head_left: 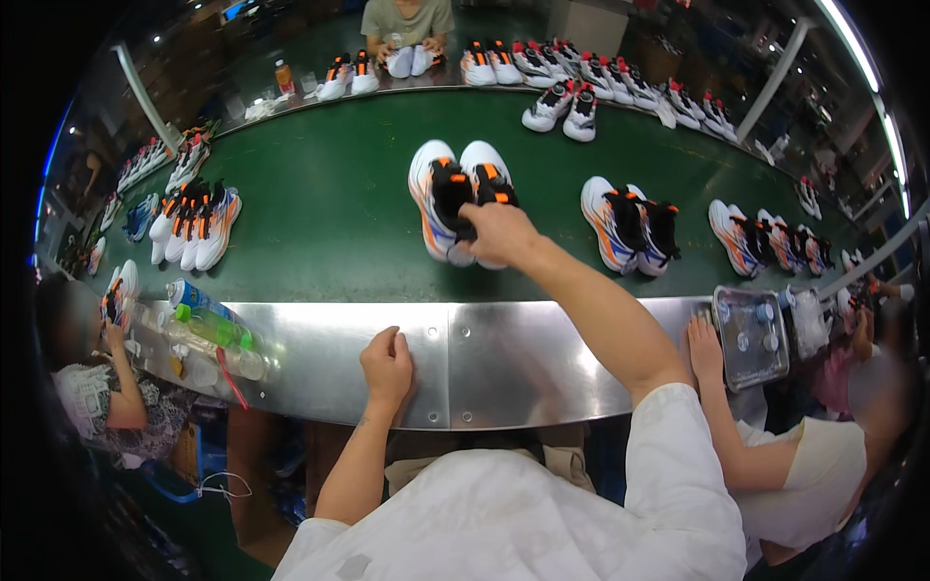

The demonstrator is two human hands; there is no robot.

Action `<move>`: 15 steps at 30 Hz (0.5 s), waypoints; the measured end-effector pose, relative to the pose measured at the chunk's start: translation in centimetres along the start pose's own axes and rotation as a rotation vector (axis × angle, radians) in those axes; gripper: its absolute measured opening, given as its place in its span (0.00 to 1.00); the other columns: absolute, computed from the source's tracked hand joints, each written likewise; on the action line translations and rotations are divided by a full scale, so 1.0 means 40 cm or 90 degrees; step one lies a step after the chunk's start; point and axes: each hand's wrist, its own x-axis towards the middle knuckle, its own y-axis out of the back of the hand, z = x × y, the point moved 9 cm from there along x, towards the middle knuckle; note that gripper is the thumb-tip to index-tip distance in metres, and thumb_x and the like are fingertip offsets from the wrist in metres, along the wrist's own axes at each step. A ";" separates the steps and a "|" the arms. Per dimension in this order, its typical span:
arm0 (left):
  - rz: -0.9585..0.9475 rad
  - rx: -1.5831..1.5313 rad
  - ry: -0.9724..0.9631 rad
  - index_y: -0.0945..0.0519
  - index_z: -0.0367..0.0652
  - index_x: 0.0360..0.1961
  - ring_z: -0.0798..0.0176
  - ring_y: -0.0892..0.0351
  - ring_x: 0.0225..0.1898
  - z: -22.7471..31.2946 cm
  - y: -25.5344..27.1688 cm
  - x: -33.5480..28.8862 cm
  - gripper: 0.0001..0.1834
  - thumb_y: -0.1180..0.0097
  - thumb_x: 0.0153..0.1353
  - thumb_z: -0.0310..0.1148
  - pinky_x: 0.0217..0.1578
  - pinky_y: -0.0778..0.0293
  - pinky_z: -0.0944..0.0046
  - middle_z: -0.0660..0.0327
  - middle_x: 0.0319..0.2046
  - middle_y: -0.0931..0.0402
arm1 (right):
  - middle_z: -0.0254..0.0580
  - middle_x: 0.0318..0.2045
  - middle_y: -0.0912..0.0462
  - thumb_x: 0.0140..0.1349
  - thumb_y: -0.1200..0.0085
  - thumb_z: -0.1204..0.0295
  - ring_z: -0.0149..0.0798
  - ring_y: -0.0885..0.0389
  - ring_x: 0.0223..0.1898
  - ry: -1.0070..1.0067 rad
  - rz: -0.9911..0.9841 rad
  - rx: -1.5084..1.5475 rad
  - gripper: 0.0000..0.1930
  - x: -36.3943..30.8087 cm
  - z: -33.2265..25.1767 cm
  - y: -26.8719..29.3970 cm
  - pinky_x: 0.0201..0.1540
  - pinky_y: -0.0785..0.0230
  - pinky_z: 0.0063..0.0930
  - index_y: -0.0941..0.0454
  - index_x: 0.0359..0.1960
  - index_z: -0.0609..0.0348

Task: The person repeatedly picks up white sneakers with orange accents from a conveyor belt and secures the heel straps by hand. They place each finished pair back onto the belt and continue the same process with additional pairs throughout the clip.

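A pair of white sneakers with black collars and orange and blue trim stands on the green work surface ahead of me. My right hand [499, 235] reaches out to the heel end of the pair, its fingers closed at the collars of the left sneaker [423, 184] and the right sneaker [481, 156]. The hand hides part of both heels. Nearer to me, my left hand [387, 363] is curled into a loose fist over the steel table edge [504, 358], with nothing visible in it.
Matching sneakers [612, 223] stand to the right, more [199, 230] to the left. Bottles [218, 327] lie on the steel edge at left; a metal tray [751, 336] is at right. Co-workers sit on both sides, and another person [409, 24] handles shoes across the table.
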 end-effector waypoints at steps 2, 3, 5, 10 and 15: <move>0.006 -0.002 -0.011 0.12 0.31 0.45 0.48 0.12 0.32 0.034 0.014 0.005 0.10 0.39 0.68 0.27 0.36 0.18 0.55 0.46 0.33 0.13 | 0.54 0.49 0.12 0.64 0.32 0.55 0.56 0.13 0.52 0.009 0.041 -0.013 0.24 0.032 0.017 0.059 0.55 0.20 0.50 0.18 0.58 0.53; 0.008 -0.004 -0.002 0.12 0.31 0.45 0.49 0.12 0.31 0.037 0.023 0.000 0.10 0.39 0.68 0.27 0.36 0.19 0.55 0.46 0.33 0.13 | 0.54 0.47 0.11 0.63 0.33 0.55 0.57 0.12 0.51 0.023 0.041 -0.031 0.23 0.032 0.019 0.090 0.54 0.18 0.51 0.17 0.56 0.53; 0.012 -0.012 0.007 0.12 0.31 0.45 0.49 0.13 0.30 0.049 0.030 -0.006 0.10 0.38 0.67 0.27 0.34 0.19 0.54 0.47 0.33 0.13 | 0.53 0.45 0.10 0.62 0.35 0.55 0.59 0.11 0.49 0.022 0.035 -0.109 0.23 0.003 0.104 0.122 0.53 0.17 0.53 0.17 0.55 0.54; 0.011 0.042 -0.004 0.13 0.34 0.44 0.47 0.14 0.31 0.076 0.021 -0.010 0.09 0.38 0.66 0.27 0.35 0.20 0.53 0.49 0.33 0.15 | 0.50 0.56 0.10 0.60 0.31 0.56 0.53 0.11 0.56 -0.309 -0.270 -0.343 0.29 -0.228 0.591 0.138 0.59 0.18 0.50 0.17 0.61 0.54; -0.001 0.061 -0.031 0.14 0.35 0.43 0.46 0.15 0.31 0.079 -0.001 -0.004 0.08 0.38 0.66 0.27 0.35 0.20 0.50 0.49 0.32 0.16 | 0.52 0.54 0.11 0.57 0.30 0.59 0.57 0.14 0.58 -0.284 -0.141 -0.172 0.28 -0.417 0.818 0.033 0.63 0.21 0.47 0.16 0.60 0.51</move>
